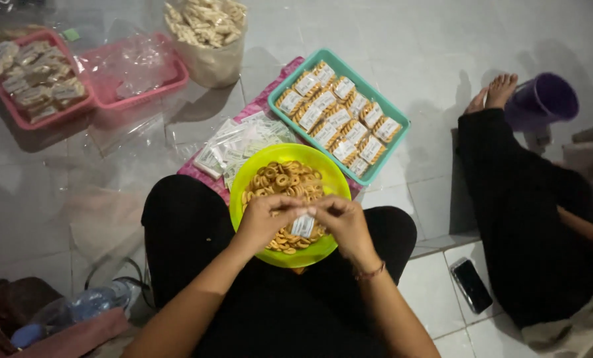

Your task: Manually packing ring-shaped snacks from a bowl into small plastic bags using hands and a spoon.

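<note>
A lime-green bowl point(256, 166) of small ring-shaped snacks point(284, 180) rests on my lap. Over its near side, my left hand point(266, 219) and my right hand point(341, 222) meet, both pinching a small clear plastic packet point(302, 226) between the fingertips. Beyond the bowl lies a pile of empty small clear packets point(233, 147) on a pink cloth. A teal tray point(394, 140) to the right of that pile holds several filled snack packets in rows.
Two pink trays point(21, 119) sit far left, one with filled packets, one point(140, 99) with clear plastic. A large bag of pale snacks point(207, 30) stands behind. Another person's dark-clothed legs point(522, 199), a purple cup point(541, 99) and a phone point(471, 285) are on the right.
</note>
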